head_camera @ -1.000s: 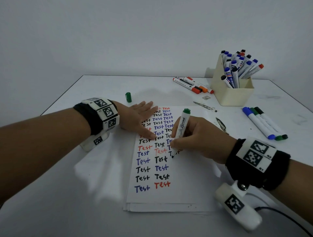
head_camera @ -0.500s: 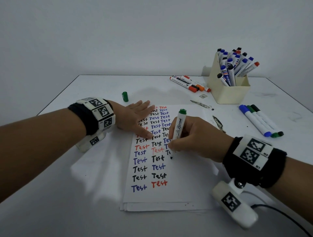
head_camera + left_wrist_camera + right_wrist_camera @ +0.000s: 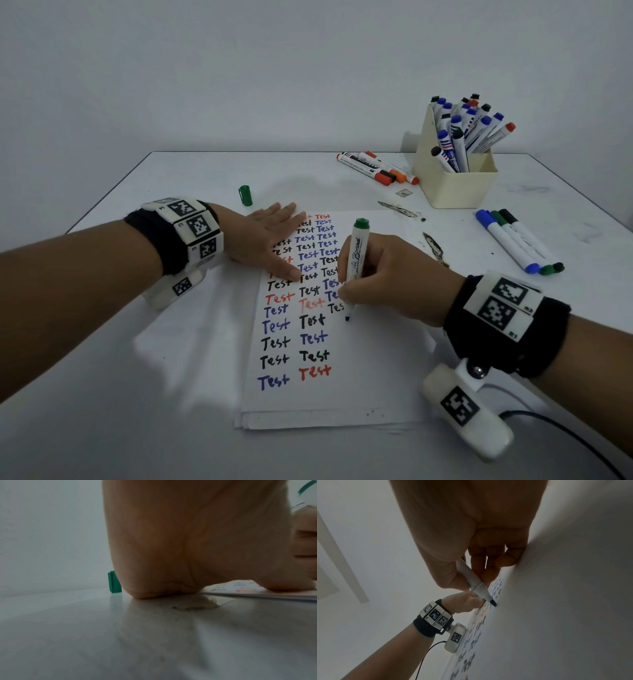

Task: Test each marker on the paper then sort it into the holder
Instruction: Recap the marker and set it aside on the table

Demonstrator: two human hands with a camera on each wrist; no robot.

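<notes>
Right hand: the right hand (image 3: 387, 277) grips the green-ended marker (image 3: 355, 263) in a writing hold, fingers curled round the barrel, centre of the head view.
Marker: uncapped, near upright, dark tip (image 3: 493, 603) at the paper (image 3: 359, 387); whether it touches the sheet cannot be told.
Left hand: the left hand (image 3: 263, 240) lies flat, fingers straight, pressing the upper left part of the paper; it holds nothing.
Paper: a small stack at centre frame, covered with rows of "Test" in black, blue and red.
Green cap (image 3: 245, 195): lies on the table (image 3: 137, 394) just beyond the left hand.
Holder (image 3: 455, 185): cream, upper right, packed with capped markers.
Loose markers: three (image 3: 376, 168) left of the holder; three more (image 3: 517, 241) at right edge.
</notes>
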